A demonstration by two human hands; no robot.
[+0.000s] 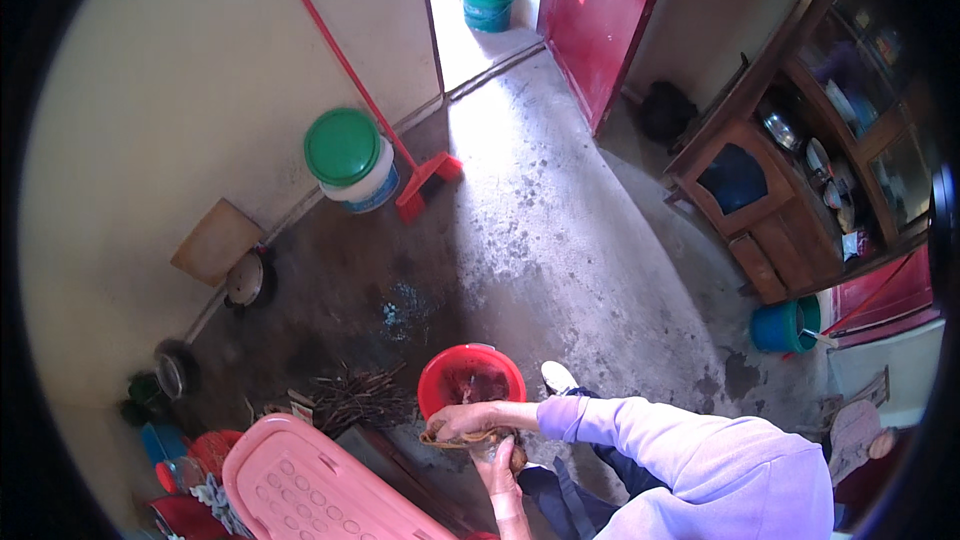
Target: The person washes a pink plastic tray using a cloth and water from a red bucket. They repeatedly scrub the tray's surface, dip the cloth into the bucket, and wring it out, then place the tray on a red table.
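My right hand (463, 421), at the end of a lilac sleeve, reaches in from the right and grips the far end of a brown bundle with a looped, strap-like edge (450, 443). From below, my left hand (498, 467) holds the bundle's near end with the thumb raised. A rounded brown part (518, 459) shows beside that thumb. What the bundle is made of is too blurred to tell. Just beyond both hands stands a red plastic basin (431, 382) with dark, wet-looking residue inside. My hands partly cover its near rim.
A pink plastic lid or cover (300, 480) lies at the lower left, near a pile of twigs (367, 397). Along the wall stand a lidded bucket (343, 146) and a red broom (352, 75). A wooden cabinet (802, 240) is at right. A red door (600, 22) stands open.
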